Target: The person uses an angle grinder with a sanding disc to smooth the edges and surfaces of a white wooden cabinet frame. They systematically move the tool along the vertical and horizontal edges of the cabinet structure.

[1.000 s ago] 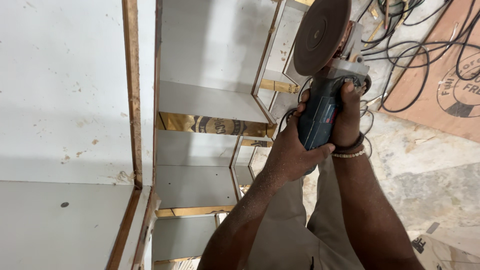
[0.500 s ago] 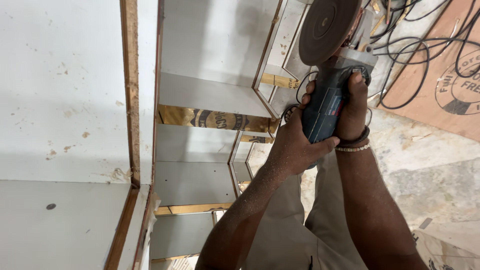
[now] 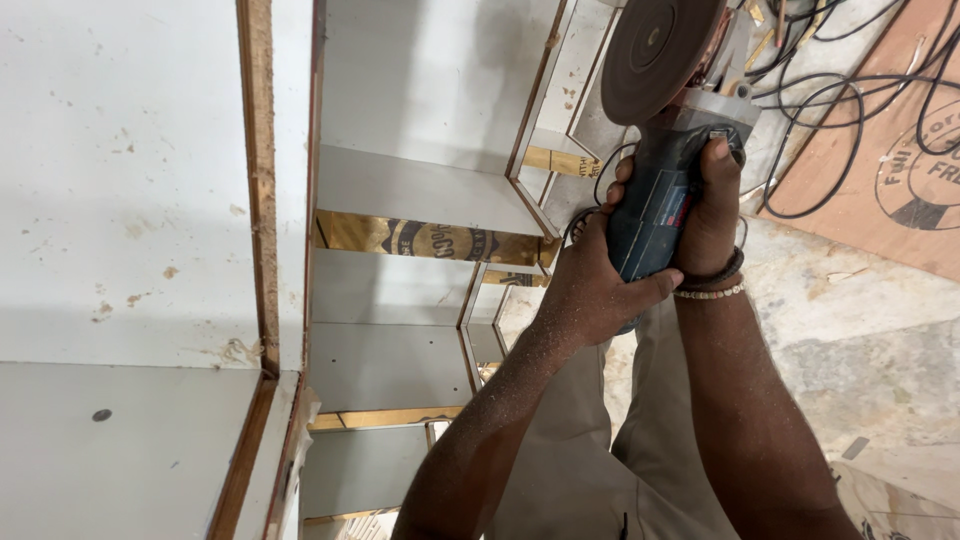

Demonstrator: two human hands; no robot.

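1. Both forearms are bare, no sleeves showing, and they're dusted all over with fine pale sawdust.
2. The right wrist has two bracelets (image 3: 712, 280): a dark band, plus a string of small pale beads right below it.
3. Beige trousers (image 3: 600, 450), plain, slightly creased.

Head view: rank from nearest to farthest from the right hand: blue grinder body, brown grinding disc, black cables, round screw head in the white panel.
1. Blue grinder body: gripped by right hand.
2. Brown grinding disc: just above.
3. Black cables: upper right, on floor.
4. Round screw head: far lower left.
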